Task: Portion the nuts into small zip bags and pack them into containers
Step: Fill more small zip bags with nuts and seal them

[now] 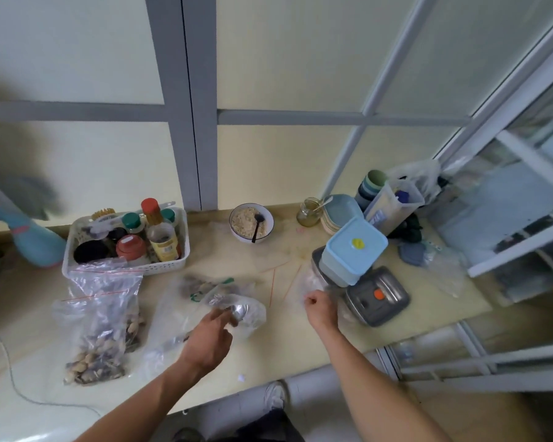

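on the pale yellow countertop [237, 355], the left hand [209, 338] reaches into a big crumpled clear plastic bag [205, 311] of dark nuts, its fingers curled around what looks like a shiny metal scoop [240, 309], though blur makes the grip hard to read. the right hand [320, 309] pinches the edge of a small clear zip bag [310, 282] with a red seal line, just beside a stack of pale blue lidded plastic containers [353, 253] and a grey steel box with an orange valve [377, 295]. two filled zip bags of mixed nuts [103, 333] lie well to the left, near a white slotted basket of spice jars [125, 240]. a white bowl of oats with a black spoon [251, 223] stands at the back, apart from the work.

the step in hand seems to be scooping a portion and bringing it to the small bag. to do it well, the right hand should hold the bag's mouth wide and upright, close to the big bag, so the scoop travels little. a modest scoop, tipped slowly against the inner wall, would keep nuts off the seal track, which must stay clean to close. the thin film will likely collapse if held by one edge only.
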Demonstrator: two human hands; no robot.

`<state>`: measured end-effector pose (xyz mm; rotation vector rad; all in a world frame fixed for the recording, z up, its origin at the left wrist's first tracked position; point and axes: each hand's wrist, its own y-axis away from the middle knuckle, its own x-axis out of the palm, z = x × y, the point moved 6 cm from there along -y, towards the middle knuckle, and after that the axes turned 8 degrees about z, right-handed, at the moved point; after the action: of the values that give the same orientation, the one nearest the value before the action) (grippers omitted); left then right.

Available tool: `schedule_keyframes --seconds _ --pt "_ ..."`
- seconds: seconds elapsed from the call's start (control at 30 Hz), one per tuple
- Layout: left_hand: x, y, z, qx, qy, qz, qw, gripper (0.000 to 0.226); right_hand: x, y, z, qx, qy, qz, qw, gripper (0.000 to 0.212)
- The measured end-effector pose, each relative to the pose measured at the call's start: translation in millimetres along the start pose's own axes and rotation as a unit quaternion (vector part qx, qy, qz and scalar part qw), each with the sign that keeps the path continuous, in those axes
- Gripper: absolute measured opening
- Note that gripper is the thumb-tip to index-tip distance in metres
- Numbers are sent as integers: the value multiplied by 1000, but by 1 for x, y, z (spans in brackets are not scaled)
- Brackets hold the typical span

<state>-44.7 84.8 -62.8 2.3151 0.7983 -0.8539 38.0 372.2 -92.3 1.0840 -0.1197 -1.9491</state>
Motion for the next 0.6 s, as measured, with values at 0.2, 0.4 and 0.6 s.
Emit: schedule_keyframes --seconds 0.2,0.4,0.6 --pt "-7 -3 -7 4 23 -84 996 34 11 -17 2 3 -26 103 994 20" --pt "26 -33 -59 36 86 -2 996 28 -3 -26 0 24 -85 150 985 27" --pt "104 -78 -91 -154 208 146 955 53 -6 -40 -11 29 -133 193 972 31"
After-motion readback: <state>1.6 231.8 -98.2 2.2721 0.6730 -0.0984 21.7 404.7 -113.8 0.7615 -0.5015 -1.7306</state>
